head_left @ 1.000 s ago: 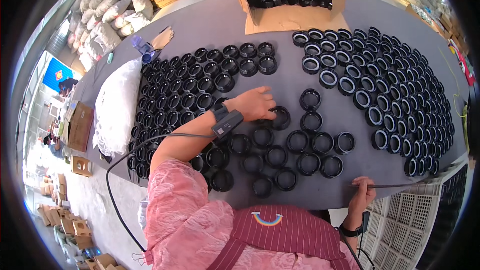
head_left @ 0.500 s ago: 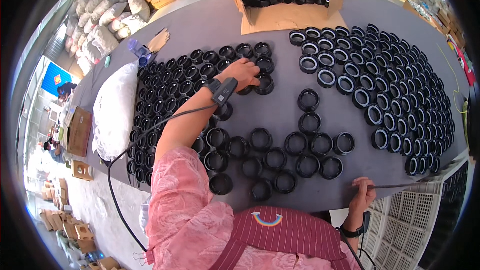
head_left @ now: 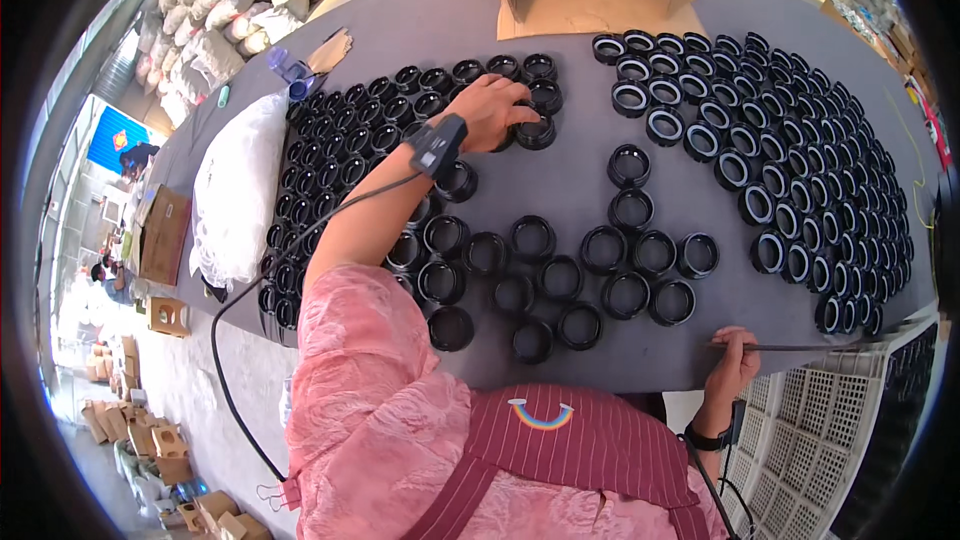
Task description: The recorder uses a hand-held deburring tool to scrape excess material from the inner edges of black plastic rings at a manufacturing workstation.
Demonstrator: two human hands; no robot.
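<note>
The left hand [head_left: 492, 110] reaches far across the grey table [head_left: 570, 50], fingers curled onto a black round plastic ring [head_left: 535, 132]. The right hand [head_left: 735, 360] pinches a thin dark metal rod [head_left: 800, 347] at the near edge

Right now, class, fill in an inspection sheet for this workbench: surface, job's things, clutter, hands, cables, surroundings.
Surface: grey table, mostly covered.
Job's things: black rings in packed rows left and right, looser ones mid-table; more in an open cardboard box.
Clutter: white bag, blue bottle.
Hands: left hand on a ring at the far rows; right hand grips a thin rod at the near edge.
Cables: black cable from wrist device.
Surroundings: sacks, cartons, white crates.
</note>
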